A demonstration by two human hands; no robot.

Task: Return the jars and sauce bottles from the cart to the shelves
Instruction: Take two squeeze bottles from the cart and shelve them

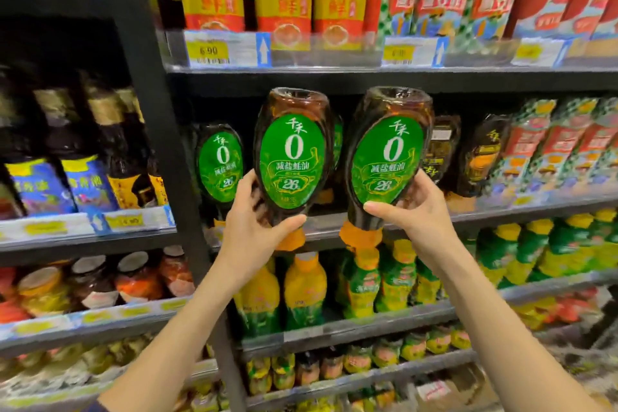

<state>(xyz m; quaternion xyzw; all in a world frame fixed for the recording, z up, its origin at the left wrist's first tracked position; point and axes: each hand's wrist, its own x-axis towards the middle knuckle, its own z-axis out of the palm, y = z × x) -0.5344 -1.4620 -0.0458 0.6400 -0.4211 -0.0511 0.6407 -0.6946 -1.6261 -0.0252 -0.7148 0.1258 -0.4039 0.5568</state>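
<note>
Store shelves (334,78) face me; left hand (254,227) grips a dark green-labelled squeeze bottle (292,157), right hand (411,214) its twin (388,160), both upright, cap-down, matching row (220,160) behind.

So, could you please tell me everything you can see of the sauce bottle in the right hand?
The right-hand bottle is a brownish plastic squeeze bottle of dark sauce with a green oval label showing a white 0. It is held cap-down, its orange cap lowest, leaning right, before the middle shelf. The right hand grips its lower body, thumb across the front.
</note>
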